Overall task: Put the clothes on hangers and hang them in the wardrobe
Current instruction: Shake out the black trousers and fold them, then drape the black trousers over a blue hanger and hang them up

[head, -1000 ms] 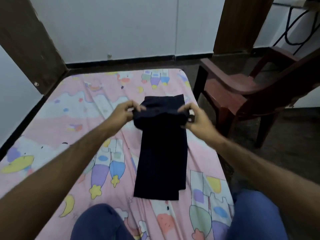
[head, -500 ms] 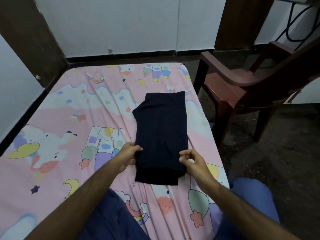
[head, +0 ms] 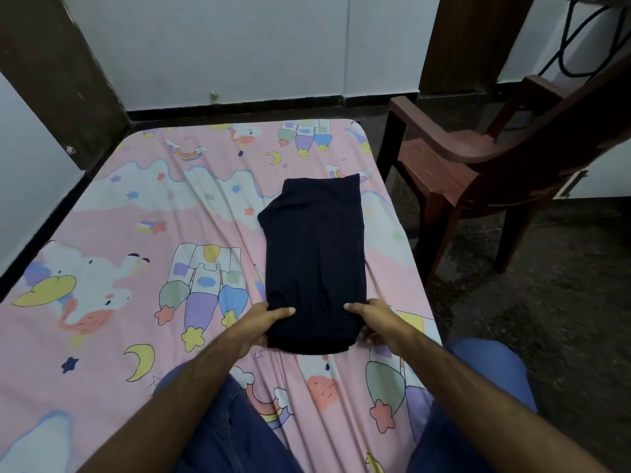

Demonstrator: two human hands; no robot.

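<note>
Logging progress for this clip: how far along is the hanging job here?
Nothing looks done: no hanger or wardrobe is in view. In hand: the folded dark navy garment lies on the cartoon-print bedsheet, its near end gripped by the left hand and right hand. Left: put it on a hanger and hang it in the wardrobe.

Dim, even indoor light with a wide-angle bend

The room is softly lit with no glare; the floor (head: 546,302) on the right sinks into murk and the dark garment (head: 314,254) shows almost no fold detail. Straight edges bow near the borders, and the forearms at the bottom smear slightly.
</note>
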